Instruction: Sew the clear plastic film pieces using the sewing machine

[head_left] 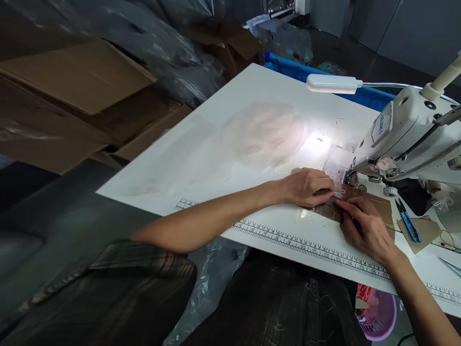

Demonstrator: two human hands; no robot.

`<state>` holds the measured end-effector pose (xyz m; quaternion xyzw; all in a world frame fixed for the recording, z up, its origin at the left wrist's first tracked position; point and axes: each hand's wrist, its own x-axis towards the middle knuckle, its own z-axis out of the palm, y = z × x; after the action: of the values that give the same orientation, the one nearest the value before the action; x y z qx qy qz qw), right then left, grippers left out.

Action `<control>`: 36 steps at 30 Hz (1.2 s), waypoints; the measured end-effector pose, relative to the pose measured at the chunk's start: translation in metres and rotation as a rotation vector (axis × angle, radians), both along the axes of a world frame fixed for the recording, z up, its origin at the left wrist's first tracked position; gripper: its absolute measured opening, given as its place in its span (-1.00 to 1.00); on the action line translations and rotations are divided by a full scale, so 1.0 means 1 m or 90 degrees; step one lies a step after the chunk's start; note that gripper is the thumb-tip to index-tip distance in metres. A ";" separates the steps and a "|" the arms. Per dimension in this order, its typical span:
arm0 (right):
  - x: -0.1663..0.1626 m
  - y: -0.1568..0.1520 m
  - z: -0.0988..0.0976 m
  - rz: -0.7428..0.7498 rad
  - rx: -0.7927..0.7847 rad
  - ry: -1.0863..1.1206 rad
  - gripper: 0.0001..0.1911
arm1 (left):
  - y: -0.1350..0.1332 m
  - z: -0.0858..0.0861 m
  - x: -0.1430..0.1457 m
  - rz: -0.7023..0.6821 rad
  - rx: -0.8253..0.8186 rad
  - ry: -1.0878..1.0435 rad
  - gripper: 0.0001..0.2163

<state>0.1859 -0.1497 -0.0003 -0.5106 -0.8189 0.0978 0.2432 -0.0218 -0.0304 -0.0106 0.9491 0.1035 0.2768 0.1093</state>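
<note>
Left hand (306,186) pinches small clear label piece (337,188) beside sewing machine (406,139) needle, steadying it; right hand (363,226), fingers loosely curled, presses brown cardboard strip (382,207) flat on surface (230,144).

Cardboard strip (363,204) lies on table (223,144), before sewing machine (406,139).

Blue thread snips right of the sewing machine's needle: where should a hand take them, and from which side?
Probably by the blue handles. The thread snips lie flat on the table, dark tips toward the sewing machine and handles toward the near edge. Come from the near right, where the right hand rests beside them on the brown card, keeping clear of the tips.
</note>
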 end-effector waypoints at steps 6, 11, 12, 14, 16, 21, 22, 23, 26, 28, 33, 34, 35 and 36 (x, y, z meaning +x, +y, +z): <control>-0.001 -0.002 -0.002 0.018 -0.012 -0.030 -0.60 | -0.001 0.003 -0.001 -0.034 0.085 0.048 -0.80; 0.012 0.011 0.007 0.025 -0.067 0.031 -0.59 | -0.002 0.004 0.000 -0.062 0.074 0.100 -0.76; 0.014 0.014 0.008 0.015 -0.072 0.026 -0.58 | -0.003 0.004 0.000 -0.063 0.066 0.100 -0.76; 0.017 0.019 0.008 0.000 -0.073 -0.002 -0.57 | -0.004 0.003 0.000 -0.062 0.057 0.091 -0.77; 0.018 0.022 0.004 -0.008 -0.075 -0.033 -0.56 | -0.004 0.001 -0.001 -0.062 0.064 0.074 -0.77; 0.016 0.019 -0.003 -0.024 -0.071 -0.038 -0.56 | -0.004 -0.003 -0.003 -0.087 0.094 0.013 -0.80; 0.016 0.018 -0.004 -0.025 -0.068 -0.034 -0.56 | -0.003 -0.003 -0.003 -0.088 0.087 0.010 -0.81; 0.016 0.018 -0.004 -0.026 -0.064 -0.029 -0.57 | -0.003 -0.004 -0.003 -0.087 0.077 0.012 -0.82; 0.016 0.017 -0.005 -0.020 -0.053 -0.007 -0.57 | -0.003 -0.004 -0.004 -0.076 0.062 0.036 -0.82; 0.016 0.017 -0.005 -0.022 -0.053 -0.002 -0.56 | -0.003 -0.004 -0.004 -0.069 0.067 0.057 -0.81; 0.015 0.016 -0.007 -0.042 -0.063 -0.020 -0.55 | -0.004 -0.004 -0.004 -0.071 0.103 0.051 -0.80; 0.015 0.016 -0.007 -0.044 -0.058 -0.021 -0.55 | -0.003 -0.004 -0.004 -0.073 0.114 0.042 -0.81; 0.015 0.015 -0.007 -0.043 -0.052 -0.018 -0.54 | -0.003 -0.004 -0.004 -0.074 0.121 0.035 -0.81; 0.014 0.014 -0.007 -0.041 -0.044 -0.015 -0.54 | -0.003 -0.004 -0.003 -0.074 0.123 0.031 -0.81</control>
<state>0.2004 -0.1354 -0.0072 -0.5460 -0.8008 0.1122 0.2191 -0.0252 -0.0337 -0.0143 0.9660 0.0237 0.2555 0.0304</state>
